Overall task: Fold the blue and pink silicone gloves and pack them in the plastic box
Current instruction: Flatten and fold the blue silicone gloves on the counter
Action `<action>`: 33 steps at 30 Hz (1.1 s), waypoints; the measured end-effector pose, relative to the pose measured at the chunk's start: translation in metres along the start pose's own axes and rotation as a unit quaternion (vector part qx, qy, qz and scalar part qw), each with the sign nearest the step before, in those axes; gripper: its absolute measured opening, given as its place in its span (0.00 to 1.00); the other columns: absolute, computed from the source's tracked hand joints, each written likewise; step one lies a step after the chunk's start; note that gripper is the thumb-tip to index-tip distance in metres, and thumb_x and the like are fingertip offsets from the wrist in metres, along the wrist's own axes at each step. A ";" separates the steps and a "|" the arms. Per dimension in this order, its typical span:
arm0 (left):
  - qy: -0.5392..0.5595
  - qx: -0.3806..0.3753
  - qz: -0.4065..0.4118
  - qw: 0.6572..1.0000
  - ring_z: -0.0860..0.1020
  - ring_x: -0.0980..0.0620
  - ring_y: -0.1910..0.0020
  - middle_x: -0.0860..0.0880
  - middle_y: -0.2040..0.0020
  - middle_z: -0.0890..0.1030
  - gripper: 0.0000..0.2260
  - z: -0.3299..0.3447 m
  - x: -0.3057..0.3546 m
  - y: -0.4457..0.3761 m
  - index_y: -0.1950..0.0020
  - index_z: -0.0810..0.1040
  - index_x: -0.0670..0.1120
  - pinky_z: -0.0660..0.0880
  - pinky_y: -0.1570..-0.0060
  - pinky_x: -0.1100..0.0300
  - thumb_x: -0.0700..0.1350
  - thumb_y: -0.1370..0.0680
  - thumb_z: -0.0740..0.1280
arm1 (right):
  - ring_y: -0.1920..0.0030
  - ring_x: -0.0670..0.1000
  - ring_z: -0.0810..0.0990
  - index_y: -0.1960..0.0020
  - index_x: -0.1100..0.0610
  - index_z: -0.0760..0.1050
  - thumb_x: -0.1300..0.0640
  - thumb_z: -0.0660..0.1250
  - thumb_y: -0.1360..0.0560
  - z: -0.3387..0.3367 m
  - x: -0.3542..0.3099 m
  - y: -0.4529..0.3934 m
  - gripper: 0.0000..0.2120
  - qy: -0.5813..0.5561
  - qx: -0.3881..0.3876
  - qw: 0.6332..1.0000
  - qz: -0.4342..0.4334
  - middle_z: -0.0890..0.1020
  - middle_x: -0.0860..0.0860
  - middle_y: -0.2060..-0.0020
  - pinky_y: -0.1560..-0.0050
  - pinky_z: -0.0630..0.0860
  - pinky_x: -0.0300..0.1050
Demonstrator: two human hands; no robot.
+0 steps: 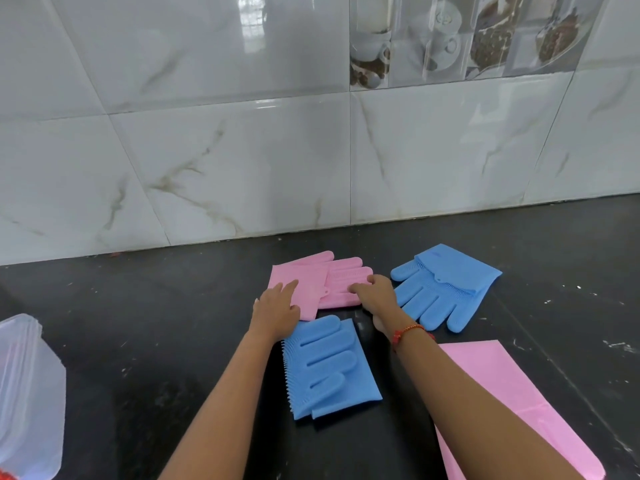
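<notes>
Dark stone worktop (145,341) against a glossy marble-look tiled wall (242,150); one row of tiles carries a printed coffee-cup picture (467,39).

Folded pink silicone glove (313,277) lies near the wall, middle of the view, cuff doubled over its fingers. Left hand (277,308) rests flat on its left part, fingers straight and spread, pressing down, not gripping. Right hand (375,294) rests on the glove's right edge, fingers bent slightly over the bristled side; whether it pinches the edge or only presses, cannot tell. A red thread bracelet (410,332) sits on the right wrist.

Folded blue silicone glove (329,368) lies just in front of the pink one, between the two forearms, fingers laid over the cuff, bristles showing along its left edge. It nearly touches the pink glove's near corner.

Second blue glove (446,289) lies right of the right hand, cuff folded back over the palm, fingers pointing toward the viewer.

Second pink glove (512,393) lies flat at lower right, partly hidden by the right forearm.

Translucent plastic box (27,393) stands at the far left edge, well apart from the gloves, partly out of view.
</notes>
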State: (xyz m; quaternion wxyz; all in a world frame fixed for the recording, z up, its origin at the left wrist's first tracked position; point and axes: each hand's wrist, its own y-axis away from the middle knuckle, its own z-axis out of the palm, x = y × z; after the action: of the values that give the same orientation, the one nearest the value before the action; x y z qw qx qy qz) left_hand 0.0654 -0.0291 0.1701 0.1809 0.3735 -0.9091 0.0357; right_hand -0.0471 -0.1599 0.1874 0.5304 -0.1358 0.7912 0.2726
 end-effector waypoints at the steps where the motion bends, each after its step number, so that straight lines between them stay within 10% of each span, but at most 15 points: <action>1: 0.015 0.011 0.001 1.000 0.65 0.45 0.29 0.44 0.28 0.67 0.24 0.000 -0.001 0.000 0.24 0.58 0.46 0.59 0.28 0.48 0.42 0.21 0.56 | 0.34 0.57 0.70 0.28 0.63 0.61 0.61 0.65 0.26 0.000 0.001 0.000 0.28 -0.006 -0.003 1.000 0.007 0.69 0.58 0.31 0.35 0.71 0.50; 6: 0.133 0.077 0.006 0.988 0.67 0.46 0.30 0.44 0.30 0.71 0.17 0.009 -0.003 0.009 0.32 0.71 0.45 0.60 0.30 0.53 0.46 0.21 0.60 | 0.56 0.50 0.72 0.41 0.55 0.70 0.61 0.68 0.28 -0.001 0.016 0.014 0.17 -0.035 -0.063 0.997 0.041 0.73 0.53 0.56 0.57 0.72 0.41; 12: 0.129 0.080 0.012 0.988 0.66 0.50 0.29 0.47 0.36 0.76 0.36 0.020 0.002 0.030 0.44 0.80 0.48 0.59 0.32 0.54 0.64 0.36 0.44 | 0.45 0.49 0.72 0.33 0.61 0.68 0.61 0.67 0.28 -0.004 0.027 0.041 0.24 0.016 -0.084 0.996 0.022 0.74 0.55 0.37 0.47 0.69 0.41; 18: 0.189 0.104 0.033 0.976 0.70 0.53 0.36 0.58 0.50 0.75 0.05 0.021 0.006 0.050 0.53 0.75 0.52 0.62 0.33 0.55 0.50 0.22 0.61 | 0.44 0.48 0.72 0.33 0.58 0.69 0.57 0.68 0.27 -0.014 0.029 0.063 0.23 0.127 -0.123 0.984 -0.036 0.73 0.54 0.37 0.46 0.68 0.38; 21: 0.256 0.107 0.040 0.960 0.74 0.52 0.42 0.60 0.54 0.75 0.04 0.020 0.011 0.064 0.57 0.72 0.58 0.69 0.37 0.51 0.50 0.22 0.63 | 0.35 0.51 0.71 0.31 0.55 0.66 0.52 0.67 0.27 -0.014 0.038 0.078 0.26 0.187 -0.123 0.973 -0.062 0.69 0.53 0.34 0.37 0.68 0.41; 28: 0.347 0.050 -0.035 0.936 0.65 0.51 0.28 0.51 0.31 0.69 0.18 0.025 0.026 0.085 0.33 0.70 0.50 0.62 0.28 0.52 0.53 0.22 0.62 | 0.39 0.51 0.71 0.41 0.51 0.67 0.49 0.65 0.26 -0.008 0.045 0.103 0.16 0.240 -0.091 0.960 -0.113 0.71 0.51 0.42 0.38 0.68 0.41; 33: 0.474 -0.002 -0.074 0.877 0.67 0.50 0.31 0.51 0.30 0.67 0.28 0.008 0.041 0.093 0.27 0.63 0.53 0.66 0.33 0.54 0.57 0.25 0.65 | 0.53 0.43 0.77 0.45 0.46 0.69 0.63 0.60 0.23 -0.001 0.026 0.118 0.13 -0.032 -0.238 0.967 -0.091 0.79 0.48 0.51 0.56 0.73 0.32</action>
State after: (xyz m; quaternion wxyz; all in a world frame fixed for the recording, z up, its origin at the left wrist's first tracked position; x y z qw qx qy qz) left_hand -0.0281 0.0091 0.1835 0.5934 0.3777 -0.6841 0.1931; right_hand -0.1180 -0.0628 0.1981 0.5308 -0.3205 0.6703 0.4076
